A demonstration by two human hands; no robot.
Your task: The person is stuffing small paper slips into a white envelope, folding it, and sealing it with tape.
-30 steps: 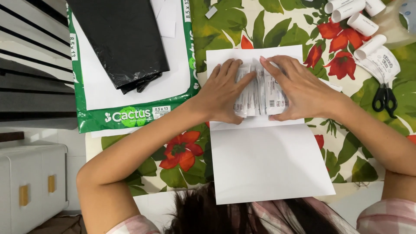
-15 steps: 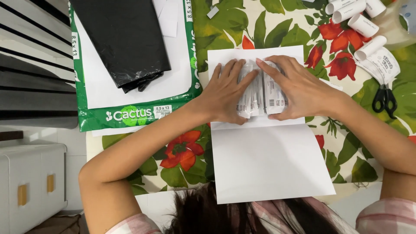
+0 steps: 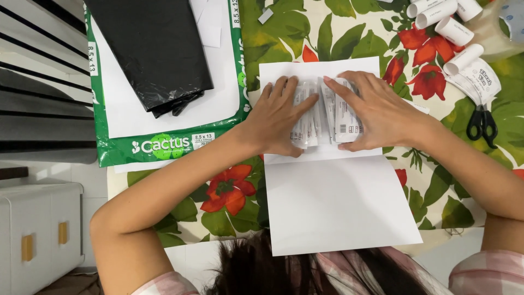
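Observation:
A white sheet of paper [image 3: 338, 207] lies on the flowered tablecloth in front of me, with a second white sheet [image 3: 316, 68] under its far edge. Several small white printed packets [image 3: 327, 114] lie in a row across the far sheet. My left hand [image 3: 278, 117] presses flat on the left packets, fingers spread. My right hand [image 3: 374, 112] lies flat on the right packets, its fingertips reaching toward the left hand. Both hands hide most of the packets.
A green-and-white pack of mailer bags [image 3: 164, 125] with a folded black plastic bag [image 3: 153, 54] on it lies at the left. White paper rolls [image 3: 447, 24] and black-handled scissors [image 3: 481, 123] sit at the right. A white cabinet [image 3: 38, 235] stands below left.
Both hands have shifted slightly on the packets, drawing them closer together. The sheets have not moved.

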